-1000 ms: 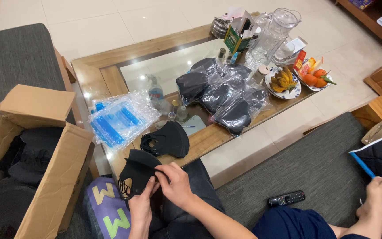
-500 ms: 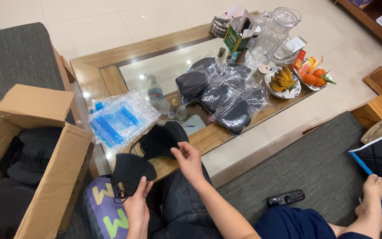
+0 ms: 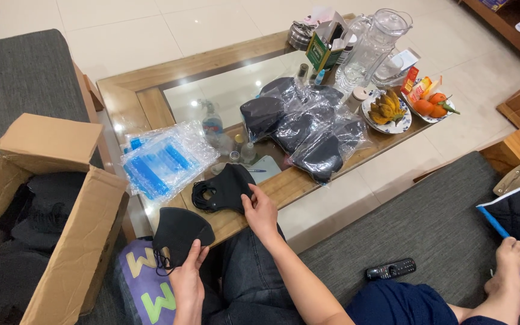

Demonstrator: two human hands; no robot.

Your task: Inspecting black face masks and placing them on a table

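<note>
Meanwhile the right hand (image 3: 261,210) had left the black mask (image 3: 179,232), gripped by the left hand (image 3: 186,278), and pinched the mask pile (image 3: 224,188) on the table (image 3: 151,102).

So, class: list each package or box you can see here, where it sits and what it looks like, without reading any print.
Cardboard box: far left, brown, flaps open.
Clear packets: table's left edge, blue inside.
Bagged black masks: table centre, clear plastic.
Green carton: table's far end, upright.
Red-yellow packets: by the fruit plates.
</note>
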